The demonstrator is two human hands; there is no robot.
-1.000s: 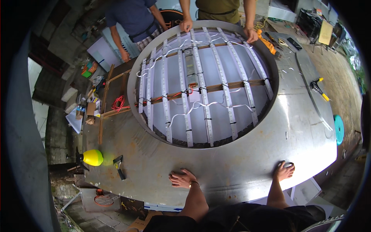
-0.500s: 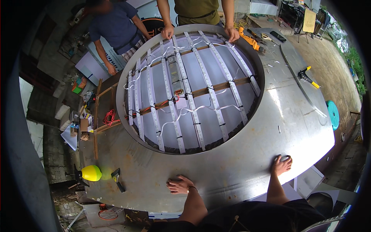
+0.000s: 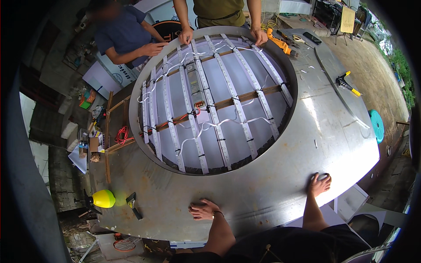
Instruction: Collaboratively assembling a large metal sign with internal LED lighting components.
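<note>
My left hand (image 3: 204,210) lies palm down on the sheet-metal tabletop (image 3: 272,188), fingers outstretched. Farther right, my right hand (image 3: 319,184) also rests on the metal with its fingers apart. Neither holds anything. Beyond them sits a large round metal ring (image 3: 193,172), like a light box, with several white LED strips (image 3: 224,74) running across it. Wooden slats (image 3: 226,103) cross beneath the strips, and white wires link them. A perforated metal power supply (image 3: 194,83) is mounted inside. Across the table, a person in olive has both hands (image 3: 258,37) at the ring's far rim.
A second person in dark blue (image 3: 120,35) stands at the far left. On the table are a yellow-and-black spray bottle (image 3: 103,198), a scraper (image 3: 134,205), an orange power tool (image 3: 279,41), scissors (image 3: 299,39), a phone (image 3: 312,37), a yellow-black clamp (image 3: 347,83) and a thin curved strip (image 3: 335,94).
The person in dark blue has raised both hands and brought them together near the ring's far left rim. The view has shifted slightly. My hands stay in place on the metal.
</note>
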